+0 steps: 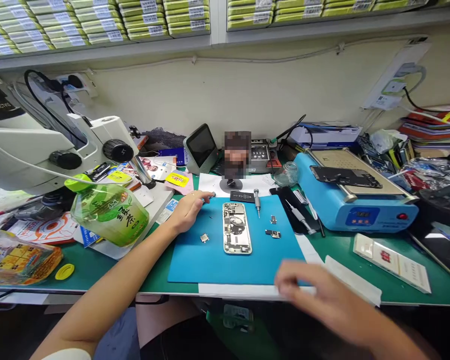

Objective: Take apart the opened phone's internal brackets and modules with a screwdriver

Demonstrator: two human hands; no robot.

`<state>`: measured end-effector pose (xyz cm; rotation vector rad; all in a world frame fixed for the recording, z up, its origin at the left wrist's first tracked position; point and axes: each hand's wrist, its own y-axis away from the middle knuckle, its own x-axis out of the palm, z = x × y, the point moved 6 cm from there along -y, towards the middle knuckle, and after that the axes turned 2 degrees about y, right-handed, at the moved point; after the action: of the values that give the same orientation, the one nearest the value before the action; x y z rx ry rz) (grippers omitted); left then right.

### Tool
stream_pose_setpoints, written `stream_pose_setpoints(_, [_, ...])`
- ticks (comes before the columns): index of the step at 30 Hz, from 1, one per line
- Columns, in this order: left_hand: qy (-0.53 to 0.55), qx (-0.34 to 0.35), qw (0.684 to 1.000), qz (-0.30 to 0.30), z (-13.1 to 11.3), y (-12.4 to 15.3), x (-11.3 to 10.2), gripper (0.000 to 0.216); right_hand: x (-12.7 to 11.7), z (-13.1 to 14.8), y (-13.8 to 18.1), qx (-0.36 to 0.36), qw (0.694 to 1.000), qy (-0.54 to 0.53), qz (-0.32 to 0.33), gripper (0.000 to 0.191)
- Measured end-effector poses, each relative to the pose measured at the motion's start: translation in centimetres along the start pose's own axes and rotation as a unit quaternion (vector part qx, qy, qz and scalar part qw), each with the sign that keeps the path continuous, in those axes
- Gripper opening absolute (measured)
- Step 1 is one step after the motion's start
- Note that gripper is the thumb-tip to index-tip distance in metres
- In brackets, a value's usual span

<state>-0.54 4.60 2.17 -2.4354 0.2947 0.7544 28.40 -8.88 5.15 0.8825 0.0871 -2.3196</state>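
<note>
The phone (237,229) lies opened up in the middle of the blue mat (210,269), its insides bare, so the opening looks done. What seems its battery (242,196) is out at the far edge, beside a screwdriver (257,201). A metal part (204,238) sits toward the left edge, a dark module (273,234) toward the right. Plenty sits inside the phone, so the stripping looks partial. At the far left corner the left hand (188,211) bends its fingers; I can't tell whether they grip anything. The right hand (311,285), blurred over the near right corner, has fingers loosely curled, around nothing I can see.
</note>
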Motion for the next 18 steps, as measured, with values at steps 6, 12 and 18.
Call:
stream_pose_setpoints(6, [-0.005, 0.020, 1.000, -0.001, -0.2, 0.1, -0.2, 0.082, -9.0, -3.4, -10.7, 0.090, 0.967, 0.153, -0.184, 0.034])
stream_pose_setpoints(12, [-0.004, 0.039, 0.998, -0.043, -0.2, 0.5, -1.0, 0.081, -8.5, -6.0, -15.3, 0.123, 0.957, 0.228, -0.132, 0.043])
stream_pose_setpoints(18, [-0.030, 0.133, 0.989, -0.050, -4.0, -0.1, -2.4, 0.060, -8.1, -5.9, -14.9, 0.100, 0.957, 0.245, -0.122, 0.038])
